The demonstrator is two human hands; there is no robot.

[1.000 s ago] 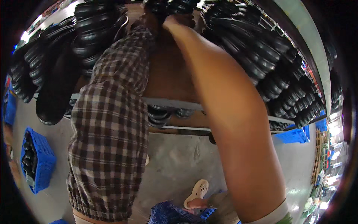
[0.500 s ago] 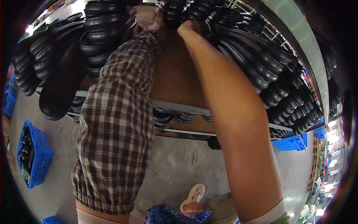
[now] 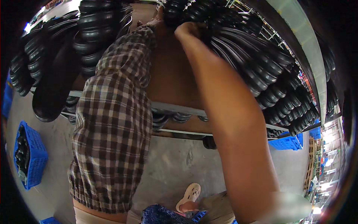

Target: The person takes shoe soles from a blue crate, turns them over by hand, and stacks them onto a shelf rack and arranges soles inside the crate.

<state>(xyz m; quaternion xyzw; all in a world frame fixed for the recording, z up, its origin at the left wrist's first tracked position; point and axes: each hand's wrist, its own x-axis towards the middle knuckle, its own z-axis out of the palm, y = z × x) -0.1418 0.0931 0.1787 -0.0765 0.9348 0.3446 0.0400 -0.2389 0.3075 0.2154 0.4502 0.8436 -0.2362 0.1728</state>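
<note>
Both arms reach up to the far shelf packed with black rubber tyres. The right hand closes its grip on the tyres at the far centre. The left hand, past a checked sleeve, is mostly hidden, so I cannot tell its grip. A blue crate sits on the floor at left.

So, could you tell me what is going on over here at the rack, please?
A person is reaching up with both arms into a rack packed with black rubber tyres. The left arm wears a checked sleeve; its hand is mostly hidden among the tyres at the top. The right hand presses into the hanging bundle, but its grip cannot be made out. A blue crate of dark parts stands on the concrete floor at the left.
</note>
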